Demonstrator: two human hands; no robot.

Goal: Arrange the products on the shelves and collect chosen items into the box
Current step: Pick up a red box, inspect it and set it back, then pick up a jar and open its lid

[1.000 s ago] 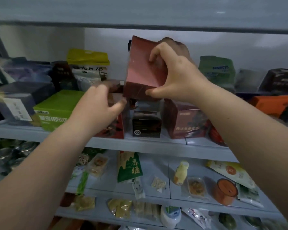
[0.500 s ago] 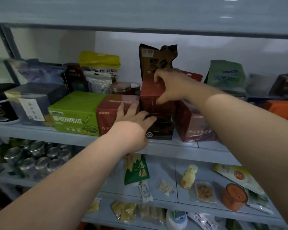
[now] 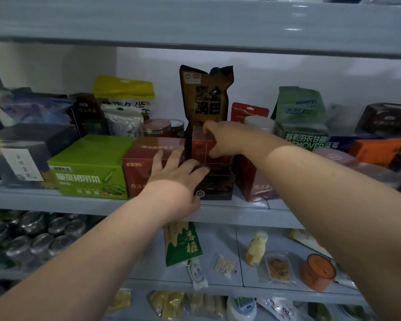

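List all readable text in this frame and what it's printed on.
"seaways": green pouch, back right.
"有机羽衣甘蓝": green carton below it.
"黑金锅巴": tall brown pouch.
"香榧": green bag, lower shelf.
"裙带菜": lime box; leading characters unclear.
"西洋": left red box; rest hidden.
Small red box held by right hand: unreadable.
Other labels: too blurred.

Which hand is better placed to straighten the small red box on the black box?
Likely the right hand: its fingers grip the small red box atop the black box; left hand lies open lower, on the wide red box.
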